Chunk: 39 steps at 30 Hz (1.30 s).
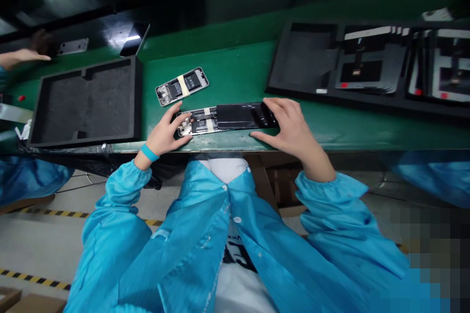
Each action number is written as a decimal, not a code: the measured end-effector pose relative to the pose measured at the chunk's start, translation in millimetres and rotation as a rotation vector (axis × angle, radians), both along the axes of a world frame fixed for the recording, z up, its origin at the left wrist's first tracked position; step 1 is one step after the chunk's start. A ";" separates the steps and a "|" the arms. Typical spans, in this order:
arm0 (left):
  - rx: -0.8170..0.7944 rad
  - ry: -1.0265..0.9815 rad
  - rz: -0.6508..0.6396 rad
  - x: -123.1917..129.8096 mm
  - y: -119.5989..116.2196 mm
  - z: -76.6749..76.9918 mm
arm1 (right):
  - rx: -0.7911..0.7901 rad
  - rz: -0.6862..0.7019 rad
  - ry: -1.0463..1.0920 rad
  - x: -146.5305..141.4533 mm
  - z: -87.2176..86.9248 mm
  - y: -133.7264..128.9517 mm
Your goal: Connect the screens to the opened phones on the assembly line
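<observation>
Near the table's front edge lies an opened phone body (200,122), with its inner parts, battery and a pale strip showing. My left hand (164,132) grips its left end between thumb and fingers. A dark phone screen (238,116) overlaps the body's right part, and a thin flex cable seems to run between the two. My right hand (292,124) spans the screen's right end, fingers at the far edge and thumb at the near edge. Just behind, a second opened phone body (182,86) rests on the table, a pale strip across its battery.
To the left stands a black foam tray (86,100). Behind it are a dark phone (135,39) and a grey plate (73,46). A co-worker's hand (27,56) reaches in at far left. On the right, another foam tray (304,58) holds several screen panels (370,61).
</observation>
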State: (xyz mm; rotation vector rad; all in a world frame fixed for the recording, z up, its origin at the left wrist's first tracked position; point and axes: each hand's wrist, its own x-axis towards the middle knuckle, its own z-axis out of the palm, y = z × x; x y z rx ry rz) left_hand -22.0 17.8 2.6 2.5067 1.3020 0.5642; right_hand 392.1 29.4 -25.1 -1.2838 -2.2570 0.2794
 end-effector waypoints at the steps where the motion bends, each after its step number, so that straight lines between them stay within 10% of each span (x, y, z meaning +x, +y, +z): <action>1: 0.001 0.013 0.000 3.6 1.8 1.6 | 0.003 0.001 0.002 -0.1 0.2 0.0; 39: 0.028 0.055 -0.110 34.0 17.8 7.6 | -0.070 0.014 0.121 6.3 2.0 -0.5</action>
